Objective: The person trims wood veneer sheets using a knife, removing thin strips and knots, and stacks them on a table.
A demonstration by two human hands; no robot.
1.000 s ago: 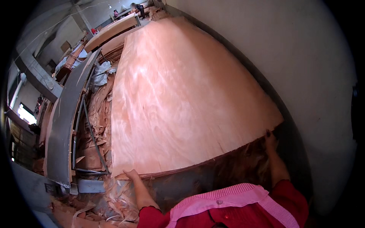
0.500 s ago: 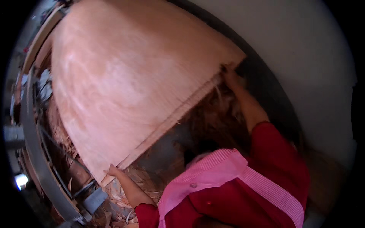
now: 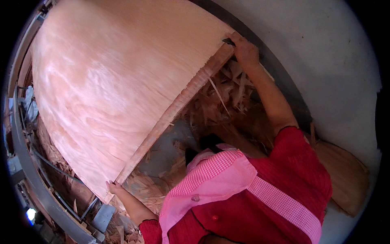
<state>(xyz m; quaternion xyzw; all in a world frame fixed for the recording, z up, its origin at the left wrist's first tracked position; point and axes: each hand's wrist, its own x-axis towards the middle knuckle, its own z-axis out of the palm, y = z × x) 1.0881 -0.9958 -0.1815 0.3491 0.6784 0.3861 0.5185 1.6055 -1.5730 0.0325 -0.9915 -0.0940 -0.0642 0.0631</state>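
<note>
A large, pale pinkish wood veneer sheet [image 3: 122, 81] spreads across the left and upper middle. Its near edge runs slantwise and shows a rough, reddish strip [image 3: 174, 112]. At the sheet's near left corner, my left hand [image 3: 115, 188] is closed on the edge, fingertips on top. My right hand [image 3: 246, 52] is closed at the near right corner, fingers bent over the edge. Beside those fingers a small dark patch [image 3: 229, 41] shows; whether it is a tool or a gap I cannot make out. The undersides of the corners are hidden.
Torn veneer scraps [image 3: 233, 87] lie below the sheet's near edge and around my feet on the grey floor [image 3: 174, 142]. A curved-looking metal rail [image 3: 30, 150] runs along the left. A pale wall [image 3: 325, 73] stands at right, with a brown board [image 3: 343, 175] low beside it.
The sheet's near edge and both hands sit further left in the picture, my right hand also higher. Both hands stay at the corners. More scraps show under the edge.
</note>
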